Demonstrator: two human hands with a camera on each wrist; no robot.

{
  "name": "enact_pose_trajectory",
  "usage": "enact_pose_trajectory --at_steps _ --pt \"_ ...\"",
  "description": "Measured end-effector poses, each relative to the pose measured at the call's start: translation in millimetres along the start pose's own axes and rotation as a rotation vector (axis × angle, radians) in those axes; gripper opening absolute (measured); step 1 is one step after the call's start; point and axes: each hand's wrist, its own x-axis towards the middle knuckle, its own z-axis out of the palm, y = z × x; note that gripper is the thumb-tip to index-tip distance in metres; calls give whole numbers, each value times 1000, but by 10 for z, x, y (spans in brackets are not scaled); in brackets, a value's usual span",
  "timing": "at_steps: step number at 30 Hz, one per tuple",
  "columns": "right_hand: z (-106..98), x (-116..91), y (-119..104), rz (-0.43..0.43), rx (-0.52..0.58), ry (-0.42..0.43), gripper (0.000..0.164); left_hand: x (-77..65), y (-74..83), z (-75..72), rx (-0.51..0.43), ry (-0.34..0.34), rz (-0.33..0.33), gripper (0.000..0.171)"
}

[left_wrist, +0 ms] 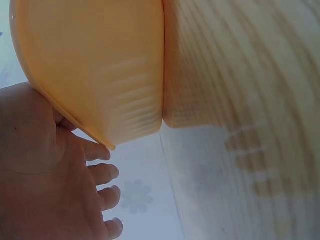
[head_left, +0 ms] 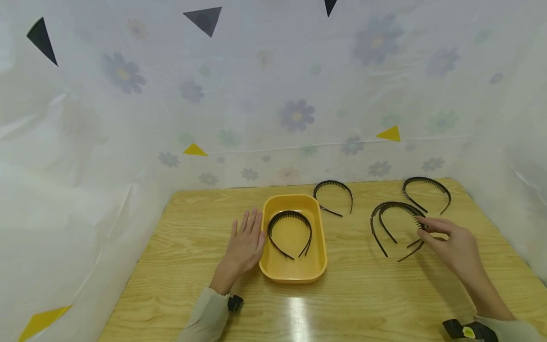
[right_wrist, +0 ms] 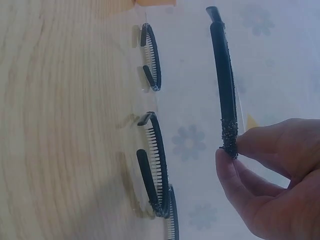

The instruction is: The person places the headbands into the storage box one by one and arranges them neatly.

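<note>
Between thumb and fingertips, my right hand (head_left: pixel 455 244) pinches a black toothed headband (right_wrist: pixel 223 75) by one side, raised above the table in the right wrist view. Beneath it lies another black headband (right_wrist: pixel 144 172), which it overlaps in the head view. My left hand (head_left: pixel 243 247), fingers extended, rests along the left side of a yellow plastic tray (head_left: pixel 323 259), its thumb side at the rim. In the tray lies a black headband (head_left: pixel 290 213), with what looks like a doubled end on its right.
Behind the tray's right corner, a black headband (head_left: pixel 333 182) lies on the wood-grain table (head_left: pixel 192 266). One more headband (head_left: pixel 427 180) is at the far right. White flower-patterned sheeting (head_left: pixel 256 118) encloses the table's back and sides.
</note>
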Motion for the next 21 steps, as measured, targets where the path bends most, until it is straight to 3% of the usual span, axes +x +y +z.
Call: enact_pose_trajectory --at_steps 9,21 --pt "130 105 -153 -9 -40 -10 33 9 -4 28 -1 10 13 59" --pt "358 243 -336 -49 56 -35 32 2 -2 24 -3 18 16 59"
